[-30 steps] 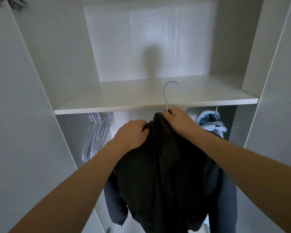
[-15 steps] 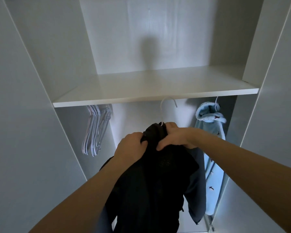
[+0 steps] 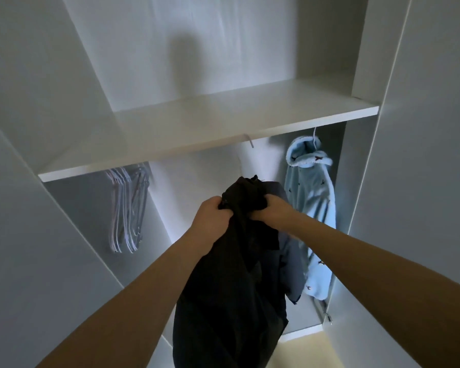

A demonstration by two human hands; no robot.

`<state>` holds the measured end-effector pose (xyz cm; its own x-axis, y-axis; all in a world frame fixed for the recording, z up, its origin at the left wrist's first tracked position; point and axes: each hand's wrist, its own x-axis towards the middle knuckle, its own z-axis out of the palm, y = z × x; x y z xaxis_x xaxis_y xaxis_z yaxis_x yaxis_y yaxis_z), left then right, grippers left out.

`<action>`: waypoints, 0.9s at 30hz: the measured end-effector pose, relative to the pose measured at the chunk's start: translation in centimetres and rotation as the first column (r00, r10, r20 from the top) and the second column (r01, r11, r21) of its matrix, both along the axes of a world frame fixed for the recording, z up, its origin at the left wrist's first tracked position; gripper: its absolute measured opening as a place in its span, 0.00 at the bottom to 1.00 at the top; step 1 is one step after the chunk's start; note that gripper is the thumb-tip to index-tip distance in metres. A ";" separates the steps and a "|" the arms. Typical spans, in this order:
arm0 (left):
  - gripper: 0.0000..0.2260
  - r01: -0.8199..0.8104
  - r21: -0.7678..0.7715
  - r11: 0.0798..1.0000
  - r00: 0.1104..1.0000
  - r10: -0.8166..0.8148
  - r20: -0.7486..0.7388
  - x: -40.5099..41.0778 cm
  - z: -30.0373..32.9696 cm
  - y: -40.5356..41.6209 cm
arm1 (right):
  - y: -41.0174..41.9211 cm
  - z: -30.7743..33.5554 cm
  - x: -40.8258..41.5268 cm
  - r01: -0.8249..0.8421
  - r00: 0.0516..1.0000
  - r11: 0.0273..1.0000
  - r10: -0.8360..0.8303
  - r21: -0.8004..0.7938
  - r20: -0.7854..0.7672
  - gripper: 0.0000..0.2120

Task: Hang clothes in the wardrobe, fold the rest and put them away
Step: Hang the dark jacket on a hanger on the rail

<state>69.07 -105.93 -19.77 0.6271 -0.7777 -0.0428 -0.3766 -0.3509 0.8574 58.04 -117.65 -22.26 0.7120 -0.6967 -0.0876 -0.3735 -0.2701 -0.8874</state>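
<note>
A dark garment (image 3: 237, 282) hangs from a white hanger whose hook tip (image 3: 250, 142) shows just under the shelf edge; the rest of the hook is hidden behind the shelf. My left hand (image 3: 211, 217) grips the garment's left shoulder. On the other shoulder, my right hand (image 3: 272, 209) is closed on the cloth. Both hands are inside the wardrobe's hanging space, below the white shelf (image 3: 197, 128). The rail itself is out of sight.
A light blue hooded garment (image 3: 311, 208) hangs on the right, close beside the dark one. Several empty hangers (image 3: 128, 208) hang together at the left. White wardrobe side panels (image 3: 409, 181) close in both sides.
The hanger's hook has gone from in front of the shelf to under it, further into the wardrobe. My hands shifted to the garment's shoulders.
</note>
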 end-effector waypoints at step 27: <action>0.16 -0.191 -0.067 0.979 0.940 0.163 -0.298 -3.1 -3.2 -19.3 | -19.4 -4.9 0.3 -0.155 0.987 0.980 0.159 0.123 -0.017 0.48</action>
